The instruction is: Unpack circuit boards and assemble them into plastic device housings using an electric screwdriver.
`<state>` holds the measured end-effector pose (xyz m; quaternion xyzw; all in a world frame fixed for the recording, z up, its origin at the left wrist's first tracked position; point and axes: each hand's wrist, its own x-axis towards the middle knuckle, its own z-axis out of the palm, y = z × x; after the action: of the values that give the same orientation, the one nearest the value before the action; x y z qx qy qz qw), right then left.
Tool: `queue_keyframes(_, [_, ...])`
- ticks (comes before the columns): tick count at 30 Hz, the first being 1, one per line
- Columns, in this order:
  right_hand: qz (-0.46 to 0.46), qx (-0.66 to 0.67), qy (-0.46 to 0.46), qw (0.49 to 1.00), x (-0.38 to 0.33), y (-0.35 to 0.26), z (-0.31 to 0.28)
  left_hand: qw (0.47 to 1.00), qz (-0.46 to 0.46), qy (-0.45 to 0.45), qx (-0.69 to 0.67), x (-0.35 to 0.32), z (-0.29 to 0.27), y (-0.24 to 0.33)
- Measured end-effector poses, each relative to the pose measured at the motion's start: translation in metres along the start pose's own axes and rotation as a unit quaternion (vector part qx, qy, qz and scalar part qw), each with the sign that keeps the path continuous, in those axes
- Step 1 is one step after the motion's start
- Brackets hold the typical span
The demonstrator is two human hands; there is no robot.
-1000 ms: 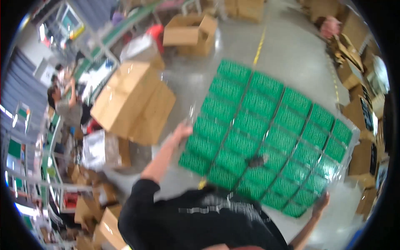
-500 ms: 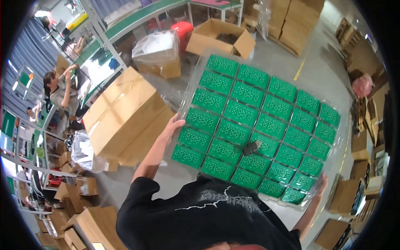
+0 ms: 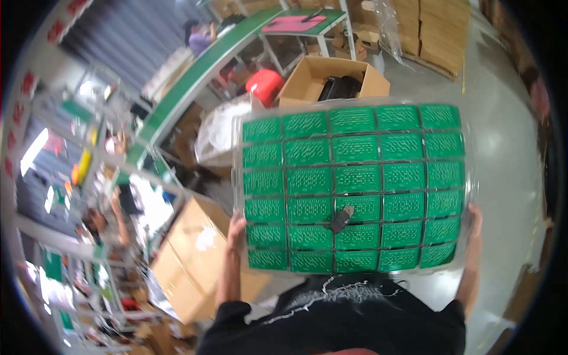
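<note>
A large clear plastic tray (image 3: pixel 238 177) is held up in front of my body, filled with rows of green circuit boards (image 3: pixel 357 178). My left hand (image 3: pixel 236 231) is closed on its left edge near the lower corner. Its right edge is gripped by my right hand (image 3: pixel 475 220), with most of those fingers hidden behind or under the tray. On top of the boards, a little below the middle, lies a small dark object with a pale tip (image 3: pixel 341 220); its kind I cannot make out.
A closed cardboard box (image 3: pixel 192 254) stands at left. Beyond the tray are an open carton with black items (image 3: pixel 322 74), a red container (image 3: pixel 264 84) and a plastic-lined box (image 3: pixel 222 133). A green-topped bench (image 3: pixel 201 74) runs behind. People work at left; stacked cartons (image 3: pixel 441 32) stand far right.
The tray has turned from a slant to nearly square with my view, still held by both hands. My view has swung, so the room behind sits differently.
</note>
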<state>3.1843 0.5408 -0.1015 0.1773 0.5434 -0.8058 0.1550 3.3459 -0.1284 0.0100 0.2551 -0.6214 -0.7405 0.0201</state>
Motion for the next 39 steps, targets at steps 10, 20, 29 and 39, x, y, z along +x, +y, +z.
queue_keyframes(10, [0.075, -0.069, -0.013, 0.995, 0.038, -0.046, 0.020, 0.996, 0.037, 0.084, -0.010, -0.093, 0.044, 0.015])
queue_keyframes(20, [0.032, -0.006, -0.014, 0.999, 0.027, -0.008, 0.021, 0.997, 0.061, 0.035, -0.026, -0.072, 0.031, 0.031])
queue_keyframes(29, [-0.110, 0.095, 0.021, 0.989, -0.028, 0.088, 0.008, 0.993, 0.083, -0.069, 0.056, 0.041, -0.009, 0.037])
queue_keyframes(39, [-0.163, 0.179, 0.013, 0.970, -0.082, 0.163, 0.049, 0.965, 0.126, -0.199, 0.120, 0.117, -0.032, 0.061])
